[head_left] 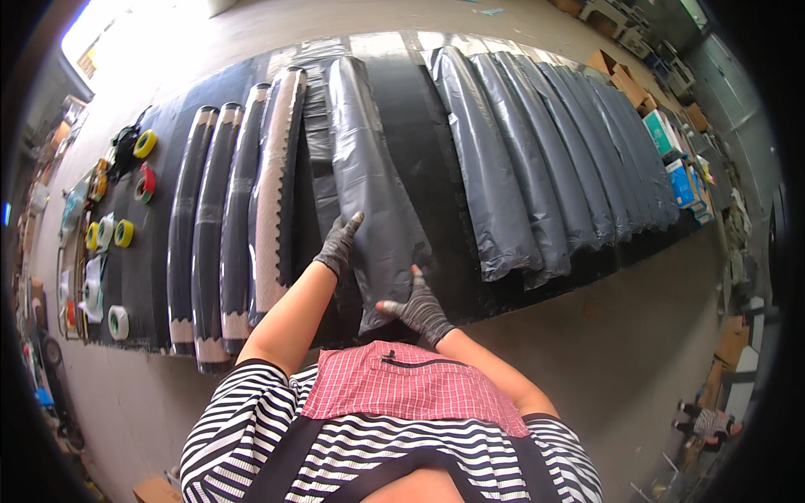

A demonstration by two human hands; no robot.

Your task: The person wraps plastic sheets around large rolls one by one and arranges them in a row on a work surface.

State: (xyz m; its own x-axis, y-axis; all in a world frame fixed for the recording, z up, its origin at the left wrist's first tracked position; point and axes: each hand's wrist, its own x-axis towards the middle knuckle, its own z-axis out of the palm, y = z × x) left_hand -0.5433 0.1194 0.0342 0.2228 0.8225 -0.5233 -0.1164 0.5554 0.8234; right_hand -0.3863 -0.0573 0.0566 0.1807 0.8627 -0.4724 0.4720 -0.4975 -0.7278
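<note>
In front of me a long roll in a loose grey plastic bag [366, 159] lies lengthwise on the black-covered table [411, 134], its near end wide and crumpled. My left hand [339, 245], in a grey knitted glove with bare fingertips, is closed on the bag's left edge. My right hand [421, 313], gloved alike, is at the near right end, thumb and forefinger spread apart against the plastic. Its other fingers are partly hidden. Just left of the bag lies a pinkish patterned roll [275, 184] with a scalloped dark edge, in clear film.
Farther left lie several dark rolls [208, 235] in clear film. Tape rolls [123, 233] are scattered at the table's left end. Several bagged grey rolls [486, 168] lie side by side on the right, with boxes [683, 184] beyond them. Another person [708, 422] appears at the lower right.
</note>
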